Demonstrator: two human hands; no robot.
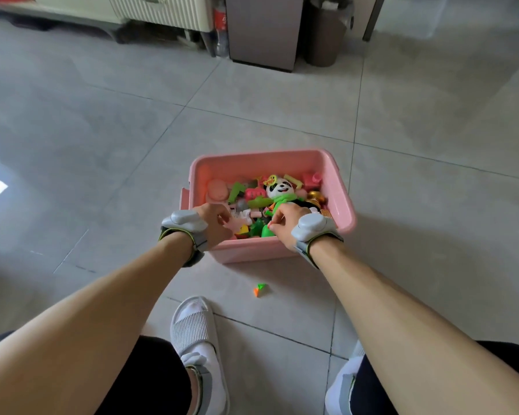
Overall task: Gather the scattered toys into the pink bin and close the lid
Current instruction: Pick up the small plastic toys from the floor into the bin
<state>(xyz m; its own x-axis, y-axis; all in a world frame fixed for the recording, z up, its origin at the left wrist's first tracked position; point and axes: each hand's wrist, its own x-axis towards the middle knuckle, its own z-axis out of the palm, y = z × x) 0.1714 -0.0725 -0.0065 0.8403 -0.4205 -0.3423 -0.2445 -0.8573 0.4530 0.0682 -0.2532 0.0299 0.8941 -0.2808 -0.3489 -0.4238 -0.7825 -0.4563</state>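
The pink bin stands open on the grey tile floor, packed with several toys, among them a panda doll in green. Both hands hover over the bin's near edge. My left hand has its fingers curled around a small pale pink toy. My right hand is curled over the green toys; whether it holds one is unclear. A small orange and green toy piece lies on the floor in front of the bin. No lid is in view.
My feet in white slippers are at the bottom, close to the loose piece. Against the far wall stand a cabinet, a brown waste bin, a bottle and a table leg.
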